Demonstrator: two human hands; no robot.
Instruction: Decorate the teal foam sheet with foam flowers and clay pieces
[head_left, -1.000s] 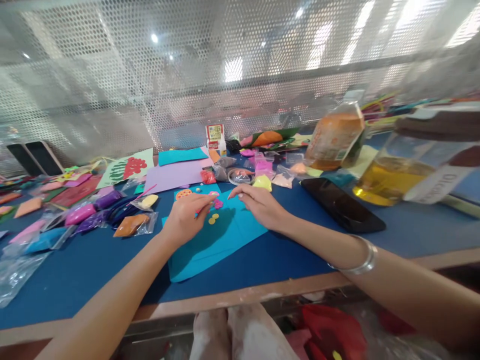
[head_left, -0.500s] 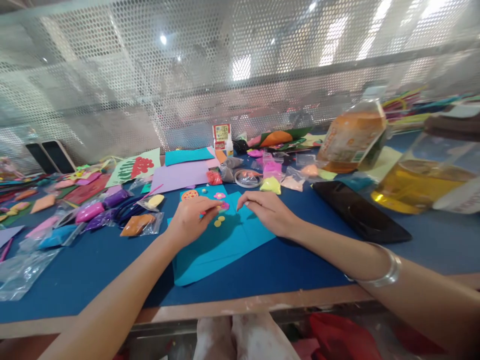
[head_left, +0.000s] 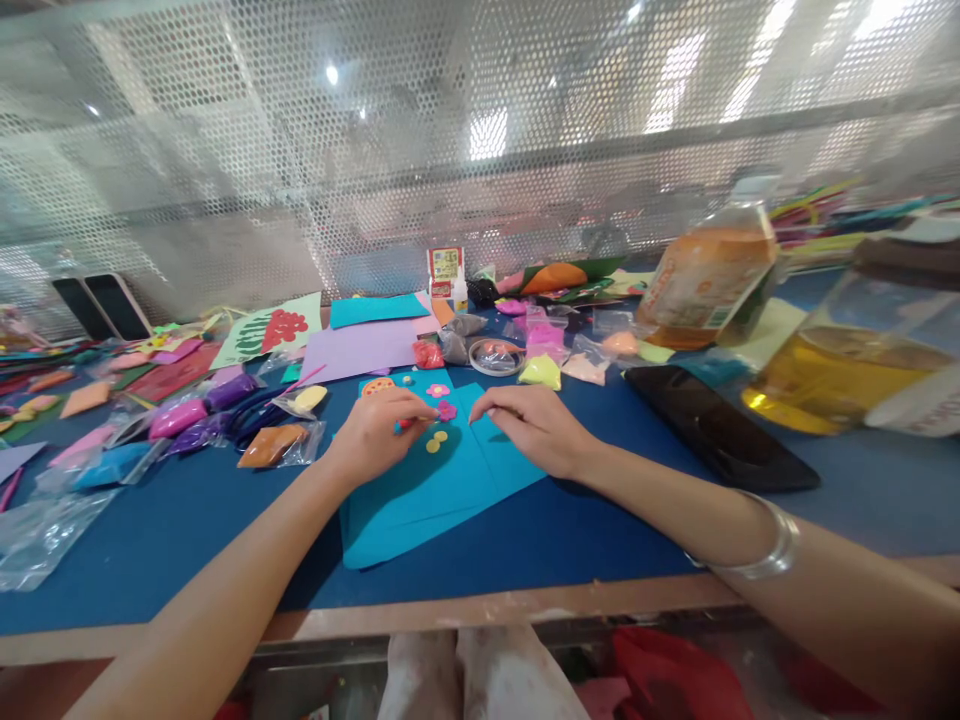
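Note:
A teal paper sheet (head_left: 420, 495) lies on the blue table (head_left: 187, 520) in front of me. On it sit small clay shapes: a magenta flower (head_left: 447, 410), a pink flower (head_left: 438, 390), yellow dots (head_left: 435, 441) and an orange disc (head_left: 377, 386). My left hand (head_left: 375, 438) is pinched round a thin red tool, its tip beside the magenta flower. My right hand (head_left: 532, 425) rests on the sheet just right of the flower, fingers curled with the fingertips pressed down. A silver bangle (head_left: 765, 545) circles my right wrist.
Bags of coloured clay (head_left: 180, 420) lie to the left, more bags (head_left: 541, 368) and a round clear tub (head_left: 495, 355) behind the sheet. A black phone (head_left: 720, 428) lies at right, with two bottles (head_left: 705, 270) of amber liquid beyond. Perforated metal screen (head_left: 375, 150) backs the table.
The camera shifted slightly. My left hand's tool tip has drawn back a little from over the magenta flower, which now shows fully. My right hand stays in place.

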